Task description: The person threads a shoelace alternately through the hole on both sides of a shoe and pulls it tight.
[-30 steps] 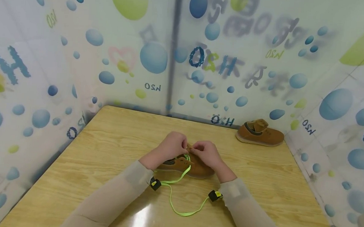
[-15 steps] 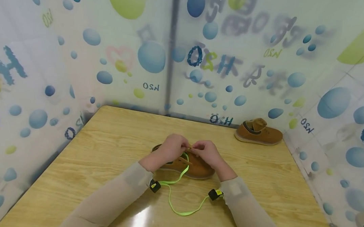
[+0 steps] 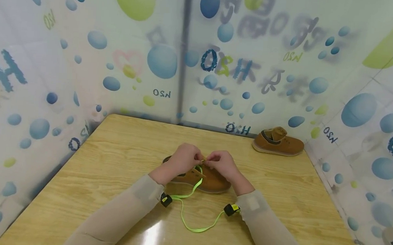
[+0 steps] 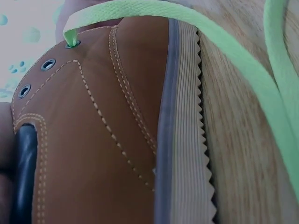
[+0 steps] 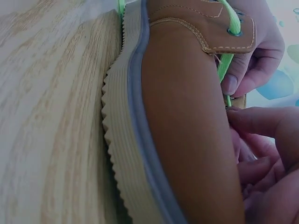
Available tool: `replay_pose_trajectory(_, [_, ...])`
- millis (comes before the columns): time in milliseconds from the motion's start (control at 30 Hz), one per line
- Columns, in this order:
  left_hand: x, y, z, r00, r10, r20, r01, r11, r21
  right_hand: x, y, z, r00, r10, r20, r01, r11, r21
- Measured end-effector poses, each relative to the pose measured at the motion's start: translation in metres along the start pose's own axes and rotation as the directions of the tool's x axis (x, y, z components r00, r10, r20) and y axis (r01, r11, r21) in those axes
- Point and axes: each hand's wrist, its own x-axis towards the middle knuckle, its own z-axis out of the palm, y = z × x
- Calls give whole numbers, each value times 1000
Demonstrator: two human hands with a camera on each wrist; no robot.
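A brown lace-up shoe (image 3: 213, 180) lies on its sole on the table, toe to the right. A flat neon green shoelace (image 3: 197, 184) passes through an eyelet of its near flap (image 5: 247, 35), and two other eyelets there hold no lace in the left wrist view. Over the shoe's opening, my left hand (image 3: 184, 160) pinches the lace near the far flap. Opposite it, the right hand (image 3: 225, 164) has thumb and finger pinched at the lace's thin end, beside a far-side eyelet. Fingertips of both hands nearly meet; I cannot tell how far the tip passes through.
A second brown shoe (image 3: 278, 141), without a lace, stands at the back right of the wooden table (image 3: 133, 141). The lace's slack loops over the near tabletop between two black wrist cameras. Patterned curtain walls (image 3: 133, 61) rise behind and at the sides.
Both hands stay at the shoe's far flap, with small fingertip movements. The left hand's fingers have drawn slightly back from the right hand's. The whole view has shifted a little.
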Motion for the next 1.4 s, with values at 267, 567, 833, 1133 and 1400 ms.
replay_pose_trajectory(267, [-2, 4, -1, 1000, -4, -24, 4, 1000, 18, -1, -5, -1, 999, -19, 42, 18, 999, 30])
replay_pose_trajectory(567, [-2, -3, 4, 997, 57, -54, -56, 998, 23, 6, -2, -6, 992, 48, 114, -58, 995, 87])
replay_pose_trajectory(833, [-4, -3, 4, 994, 102, -49, -105, 993, -56, 4, -2, -8, 982, 28, 185, -39, 997, 60])
replay_pose_trajectory(1133, [0, -3, 5, 987, 142, -74, -147, 986, -75, 6, 2, -9, 977, 101, 185, -117, 990, 78])
replay_pose_trajectory(1400, [3, -11, -7, 992, 99, -76, -108, 987, -119, 8, 7, -7, 973, 217, 81, -232, 904, 359])
